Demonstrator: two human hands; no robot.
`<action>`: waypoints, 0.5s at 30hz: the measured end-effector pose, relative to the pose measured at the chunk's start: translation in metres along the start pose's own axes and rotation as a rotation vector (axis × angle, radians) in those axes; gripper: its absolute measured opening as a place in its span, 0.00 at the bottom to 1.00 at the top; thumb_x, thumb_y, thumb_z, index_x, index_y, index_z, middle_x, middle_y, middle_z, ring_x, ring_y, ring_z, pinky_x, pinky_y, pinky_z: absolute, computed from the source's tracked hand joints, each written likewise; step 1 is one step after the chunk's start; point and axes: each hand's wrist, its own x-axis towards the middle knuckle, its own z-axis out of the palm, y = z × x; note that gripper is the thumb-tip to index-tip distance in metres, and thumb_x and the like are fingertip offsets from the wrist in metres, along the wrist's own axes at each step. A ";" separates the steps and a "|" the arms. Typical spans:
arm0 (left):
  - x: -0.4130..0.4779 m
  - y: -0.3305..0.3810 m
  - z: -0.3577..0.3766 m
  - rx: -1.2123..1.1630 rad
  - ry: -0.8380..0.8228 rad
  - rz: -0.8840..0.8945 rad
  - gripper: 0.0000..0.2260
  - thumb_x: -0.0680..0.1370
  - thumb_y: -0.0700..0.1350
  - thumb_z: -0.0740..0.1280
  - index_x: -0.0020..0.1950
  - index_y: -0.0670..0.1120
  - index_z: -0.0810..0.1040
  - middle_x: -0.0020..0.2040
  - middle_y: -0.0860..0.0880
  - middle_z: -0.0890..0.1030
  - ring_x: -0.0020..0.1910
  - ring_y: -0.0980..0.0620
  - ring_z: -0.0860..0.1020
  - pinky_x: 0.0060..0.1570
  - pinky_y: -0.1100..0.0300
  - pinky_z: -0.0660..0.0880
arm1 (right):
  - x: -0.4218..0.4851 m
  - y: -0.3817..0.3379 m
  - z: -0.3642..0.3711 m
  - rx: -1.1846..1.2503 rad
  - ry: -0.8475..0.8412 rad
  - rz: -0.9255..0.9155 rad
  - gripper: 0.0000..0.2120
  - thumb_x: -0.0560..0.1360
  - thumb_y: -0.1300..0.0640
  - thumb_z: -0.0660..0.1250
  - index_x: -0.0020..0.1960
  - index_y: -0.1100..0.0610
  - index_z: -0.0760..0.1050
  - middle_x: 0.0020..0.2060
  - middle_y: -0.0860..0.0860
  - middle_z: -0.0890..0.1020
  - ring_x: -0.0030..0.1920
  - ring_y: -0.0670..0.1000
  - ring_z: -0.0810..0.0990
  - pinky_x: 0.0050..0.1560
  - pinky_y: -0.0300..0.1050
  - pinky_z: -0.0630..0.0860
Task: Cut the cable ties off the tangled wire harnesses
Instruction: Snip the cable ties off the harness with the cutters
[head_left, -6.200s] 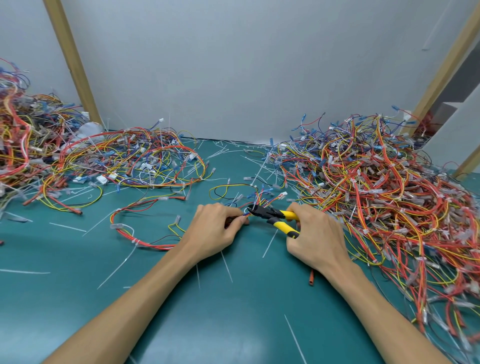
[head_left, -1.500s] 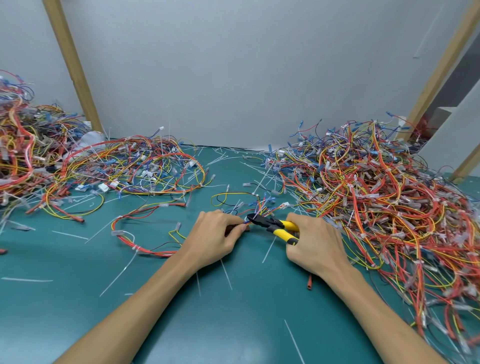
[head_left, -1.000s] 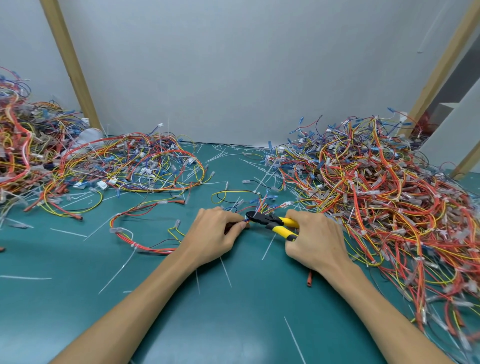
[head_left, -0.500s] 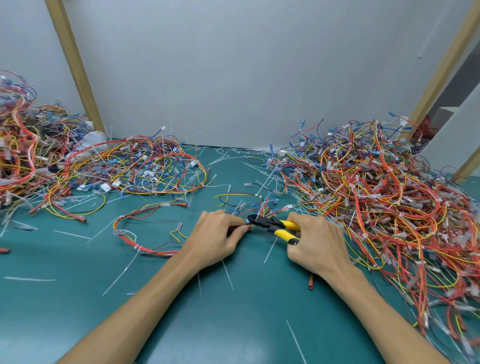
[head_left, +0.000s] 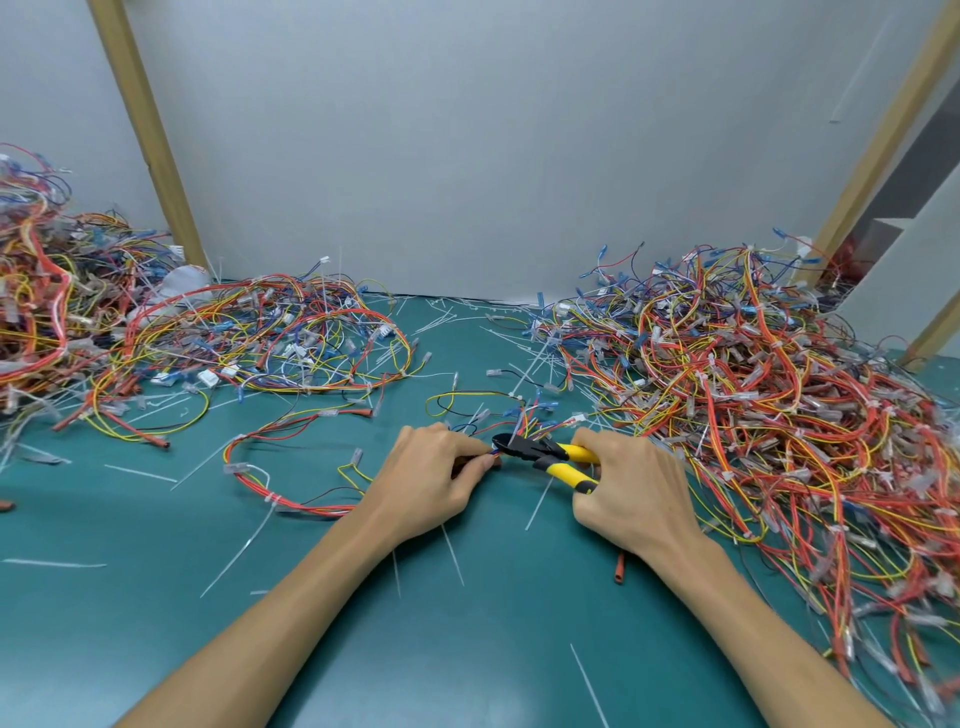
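Left hand: I see it (head_left: 431, 480) knuckles up on the mat (head_left: 467, 639), with the fingers curled. Thumb and fingertips pinch a short bunch of red and blue wires from the harness (head_left: 311, 509).
Right hand: it (head_left: 636, 493) is wrapped round the two yellow handles of the cutters (head_left: 540, 451), back of the hand up.
Cutters: the long axis runs roughly left to right, a little slanted. The black head points left at the left fingertips and the handles trail right and toward me. The handles stand slightly apart, and the nose sits right at the pinched wires. I cannot tell whether the blades are on a tie.
Harness: it lies flat on the mat between the two big heaps. Its red loop stretches leftward from under the left hand, longer side to side than front to back. Thin strands and a yellow loop fan out behind the cutters.
Tie: one white tie (head_left: 270, 500) is on the loop's near left curve.
Right pile: a deep tangle (head_left: 753, 410), just beside the right hand.
Middle pile: a flatter tangle (head_left: 270, 338), back left.
Far-left pile: a heap (head_left: 36, 312) at the frame edge.
Cut ties: white strips (head_left: 538, 503) are scattered over the mat.
Tube: a short red piece (head_left: 619, 569) lies beside the right wrist.
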 end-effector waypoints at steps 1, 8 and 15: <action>0.000 0.000 0.000 -0.004 0.001 0.002 0.10 0.81 0.50 0.62 0.50 0.53 0.83 0.31 0.53 0.74 0.39 0.49 0.66 0.42 0.54 0.65 | 0.000 0.001 0.000 0.002 0.011 -0.001 0.10 0.63 0.53 0.69 0.37 0.49 0.68 0.26 0.46 0.69 0.30 0.53 0.68 0.29 0.39 0.52; 0.001 -0.002 0.000 -0.055 0.005 -0.028 0.10 0.81 0.48 0.62 0.49 0.51 0.84 0.30 0.52 0.72 0.36 0.48 0.68 0.39 0.54 0.65 | -0.001 -0.001 0.003 0.014 0.050 -0.036 0.13 0.66 0.50 0.71 0.50 0.48 0.76 0.38 0.45 0.75 0.39 0.52 0.73 0.36 0.44 0.62; 0.002 -0.001 0.000 -0.086 0.026 -0.057 0.10 0.81 0.48 0.63 0.49 0.51 0.85 0.30 0.49 0.75 0.34 0.48 0.67 0.36 0.56 0.61 | 0.001 0.005 -0.004 0.017 -0.010 0.010 0.10 0.64 0.53 0.71 0.44 0.46 0.74 0.33 0.45 0.75 0.36 0.52 0.71 0.33 0.42 0.59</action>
